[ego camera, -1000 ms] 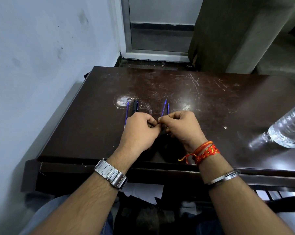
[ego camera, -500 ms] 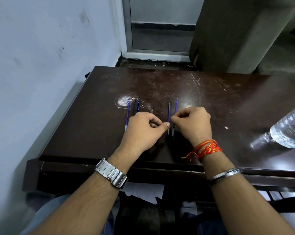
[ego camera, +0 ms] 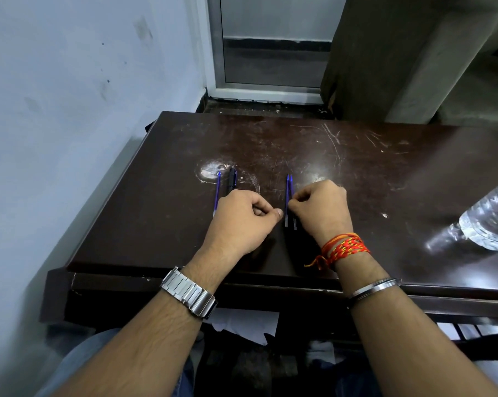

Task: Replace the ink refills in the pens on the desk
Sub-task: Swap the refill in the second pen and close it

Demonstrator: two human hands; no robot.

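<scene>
Two blue ink refills [ego camera: 287, 193] lie side by side on the dark brown desk [ego camera: 356, 173], tips pointing away from me. My right hand [ego camera: 321, 209] rests on the desk with its fingertips pinching the right one of the pair. My left hand [ego camera: 242, 219] is curled just left of them, thumb pressed to forefinger on a dark pen part that hardly shows against the desk. A third blue refill [ego camera: 217, 193] and a black pen [ego camera: 232, 179] lie at the far left, the pen's near end hidden under my left hand.
A clear plastic water bottle [ego camera: 491, 222] lies on the desk at the right edge. A pale wall runs close along the desk's left side. White paper [ego camera: 242, 322] sits on a shelf under the desk front.
My hands have parted. The right hand carried a blue refill to the right and laid it down beside the other one. The left hand stayed where it was.
</scene>
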